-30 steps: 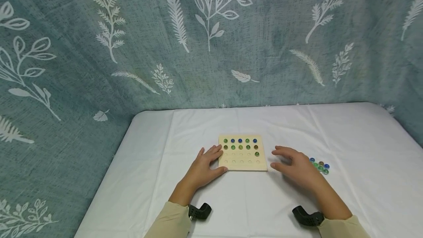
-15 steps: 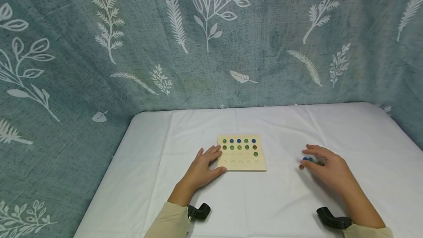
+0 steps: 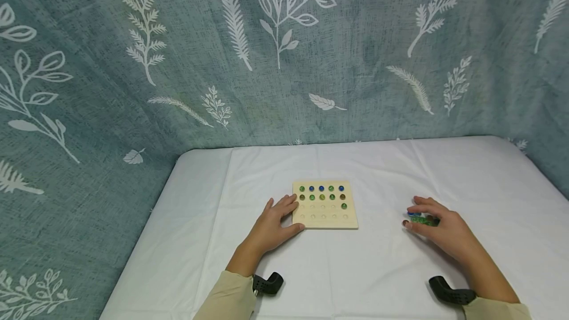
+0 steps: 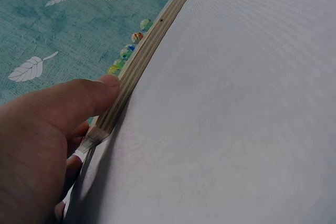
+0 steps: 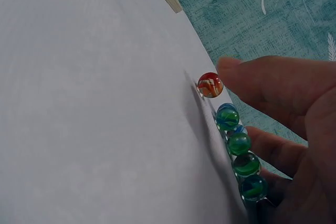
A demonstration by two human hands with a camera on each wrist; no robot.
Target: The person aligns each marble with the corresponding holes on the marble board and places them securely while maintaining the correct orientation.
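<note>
The background is filled by a blue-green curtain [image 3: 275, 112] printed with white leaves and sprigs. Below it, a table [image 3: 369, 270] is covered by a white cloth, on which a pale wooden board [image 3: 325, 212] is laid flat near the middle. The board's left side is touched by the left hand [image 3: 274, 223], its fingers spread and nearly straight, its thumb laid at the near left corner. Well apart to the right, the right hand [image 3: 448, 231] is held low over the cloth, its fingers loosely bent and parted from the thumb, with nothing pinched. A black device [image 3: 269, 283] is worn at the left wrist, another at the right. Eleven seated marbles [image 3: 322, 188] are held in the board: its two far rows are filled, and one green marble is set at the right end of the third. Loose marbles [image 5: 239, 144], green and blue, are clustered beneath the right fingers; a red-orange marble [image 5: 210, 85] is seen just beside the thumb tip.
</note>
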